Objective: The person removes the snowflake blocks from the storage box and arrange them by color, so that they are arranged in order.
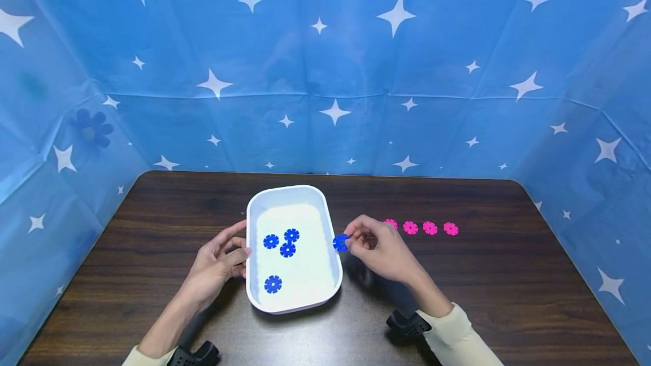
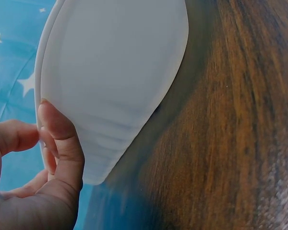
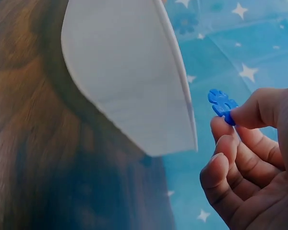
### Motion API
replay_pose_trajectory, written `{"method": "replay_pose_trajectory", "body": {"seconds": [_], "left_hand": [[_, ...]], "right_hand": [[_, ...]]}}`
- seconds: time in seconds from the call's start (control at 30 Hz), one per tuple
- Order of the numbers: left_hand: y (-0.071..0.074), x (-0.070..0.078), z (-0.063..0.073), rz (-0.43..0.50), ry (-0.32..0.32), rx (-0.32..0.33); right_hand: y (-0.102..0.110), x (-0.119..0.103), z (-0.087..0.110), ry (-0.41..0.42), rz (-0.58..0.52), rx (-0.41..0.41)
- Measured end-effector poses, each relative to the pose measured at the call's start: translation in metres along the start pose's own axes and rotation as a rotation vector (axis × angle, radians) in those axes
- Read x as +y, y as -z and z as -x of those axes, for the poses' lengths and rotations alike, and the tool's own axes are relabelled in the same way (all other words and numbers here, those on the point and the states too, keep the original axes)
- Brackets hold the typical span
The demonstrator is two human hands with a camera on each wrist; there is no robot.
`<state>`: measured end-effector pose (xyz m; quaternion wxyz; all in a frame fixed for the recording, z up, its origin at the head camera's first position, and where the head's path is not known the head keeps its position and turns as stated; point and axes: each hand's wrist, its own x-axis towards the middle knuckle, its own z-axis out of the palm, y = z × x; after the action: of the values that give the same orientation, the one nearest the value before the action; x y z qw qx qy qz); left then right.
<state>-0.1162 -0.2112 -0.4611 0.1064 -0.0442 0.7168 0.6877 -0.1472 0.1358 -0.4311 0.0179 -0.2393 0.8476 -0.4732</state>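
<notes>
A white plastic tray sits on the table with several blue notched discs lying inside. My left hand pinches the tray's left rim, thumb on one side and fingertips on the other, as the left wrist view also shows. Between the thumb and forefinger of my right hand is another blue notched disc, a snowflake-shaped piece. In the head view it overlaps the tray's right rim; in the right wrist view the disc stands off to the side of the tray wall.
Several pink notched discs lie in a row to the right, the leftmost partly behind my right hand. The dark wooden table ends at a blue curtain with white stars. Black straps circle both wrists.
</notes>
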Motion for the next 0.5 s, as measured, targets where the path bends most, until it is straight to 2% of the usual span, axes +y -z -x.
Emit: {"method": "replay_pose_trajectory", "body": {"seconds": [0.2, 0.5], "left_hand": [[0.000, 0.001, 0.000, -0.004, 0.003, 0.007], [-0.001, 0.001, 0.001, -0.003, 0.020, 0.009]], "right_hand": [[0.009, 0.017, 0.006, -0.057, 0.052, 0.036], [0.013, 0.045, 0.011, -0.230, 0.145, 0.100]]}}
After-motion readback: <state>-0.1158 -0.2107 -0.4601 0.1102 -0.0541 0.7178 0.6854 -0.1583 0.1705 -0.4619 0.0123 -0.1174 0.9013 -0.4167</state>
